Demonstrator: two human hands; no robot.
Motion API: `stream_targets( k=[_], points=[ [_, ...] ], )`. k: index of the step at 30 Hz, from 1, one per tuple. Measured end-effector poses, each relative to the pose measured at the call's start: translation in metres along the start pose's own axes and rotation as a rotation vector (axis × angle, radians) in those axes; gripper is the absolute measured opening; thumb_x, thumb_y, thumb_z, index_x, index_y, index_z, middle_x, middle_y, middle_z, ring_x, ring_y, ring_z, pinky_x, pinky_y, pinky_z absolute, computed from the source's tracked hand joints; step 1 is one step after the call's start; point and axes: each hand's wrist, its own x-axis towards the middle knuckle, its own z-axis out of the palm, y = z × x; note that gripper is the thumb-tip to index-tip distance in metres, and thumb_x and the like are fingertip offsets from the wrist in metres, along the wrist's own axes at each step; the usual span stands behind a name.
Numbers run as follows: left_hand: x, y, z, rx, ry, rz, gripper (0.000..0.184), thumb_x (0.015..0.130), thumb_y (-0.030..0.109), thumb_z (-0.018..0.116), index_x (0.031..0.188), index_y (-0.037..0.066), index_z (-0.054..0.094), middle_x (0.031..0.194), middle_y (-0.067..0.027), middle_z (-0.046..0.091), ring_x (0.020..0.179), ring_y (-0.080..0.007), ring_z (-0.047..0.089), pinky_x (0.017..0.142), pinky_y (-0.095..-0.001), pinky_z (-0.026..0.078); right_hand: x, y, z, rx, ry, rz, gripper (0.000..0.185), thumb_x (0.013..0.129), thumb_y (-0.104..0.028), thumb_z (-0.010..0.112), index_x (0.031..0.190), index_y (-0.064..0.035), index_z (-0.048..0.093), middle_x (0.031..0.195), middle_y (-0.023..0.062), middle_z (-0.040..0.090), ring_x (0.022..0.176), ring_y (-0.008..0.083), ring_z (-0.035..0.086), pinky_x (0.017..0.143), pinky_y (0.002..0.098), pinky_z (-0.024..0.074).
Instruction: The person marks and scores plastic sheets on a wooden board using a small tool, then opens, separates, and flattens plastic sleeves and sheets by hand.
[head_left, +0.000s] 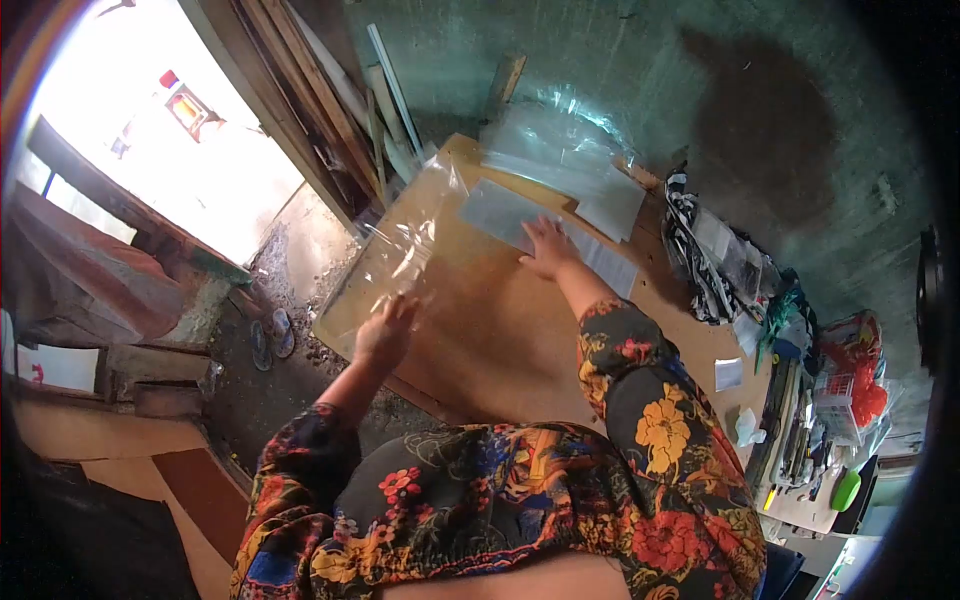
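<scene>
1. Here's the right hand (550, 252), fingers spread wide, resting on the pale sheet (497, 212) atop the wooden table (495, 330)
2. And the left hand (385, 333), fingers curled, is at the clear film (408, 248) on the table's left side; its grip cannot be told
3. Far left, a white panel (70, 368) bears a red mark, too small to read

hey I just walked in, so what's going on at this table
A person in a floral top is handling clear plastic at a wooden table. Their right hand is spread over a flat, translucent strip. Their left hand has its fingers curled at the near end of a shiny, crinkled film; whether it grips the film is hard to tell. More plastic sheets lie at the table's far side.
</scene>
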Motion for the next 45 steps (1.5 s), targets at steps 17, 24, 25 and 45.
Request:
stream_targets(
  k=[17,24,25,45],
  points=[
    [0.006,0.056,0.008,-0.247,0.050,0.053,0.052,0.074,0.044,0.057,0.111,0.007,0.052,0.116,-0.0126,0.045,0.096,-0.0346,0.049,0.079,-0.0425,0.042,-0.170,0.020,-0.009,0.183,0.108,0.056,0.016,0.082,-0.016,0.044,0.085,-0.0055,0.055,0.078,0.0138,0.061,0.071,0.0320,0.060,0.061,0.0395,0.0490],
    [0.033,0.131,-0.003,-1.989,-0.998,-0.583,0.041,0.082,0.033,0.052,0.104,-0.002,0.052,0.099,-0.0178,0.057,0.085,-0.0283,0.059,0.070,-0.0399,0.047,-0.253,0.000,-0.013,0.195,0.370,-0.120,0.023,0.070,-0.008,0.053,0.092,-0.0071,0.056,0.098,0.0064,0.058,0.087,0.0241,0.057,0.070,0.0320,0.0494],
    [0.031,0.139,0.001,-1.783,-0.865,-0.526,0.037,0.082,0.029,0.052,0.103,-0.001,0.052,0.098,-0.0162,0.058,0.084,-0.0264,0.059,0.068,-0.0387,0.049,-0.261,0.001,-0.010,0.212,0.353,-0.163,0.023,0.070,-0.008,0.053,0.093,-0.0066,0.056,0.100,0.0074,0.056,0.091,0.0247,0.056,0.073,0.0329,0.0486],
    [0.001,0.241,-0.036,-1.887,-0.929,-0.167,0.028,0.086,0.015,0.047,0.108,-0.002,0.050,0.100,-0.0112,0.057,0.087,-0.0221,0.058,0.079,-0.0349,0.048,-0.281,0.011,-0.064,0.838,0.508,0.069,0.012,0.068,-0.007,0.064,0.064,-0.0025,0.054,0.061,0.0092,0.053,0.056,0.0214,0.053,0.051,0.0313,0.0413]
  ],
)
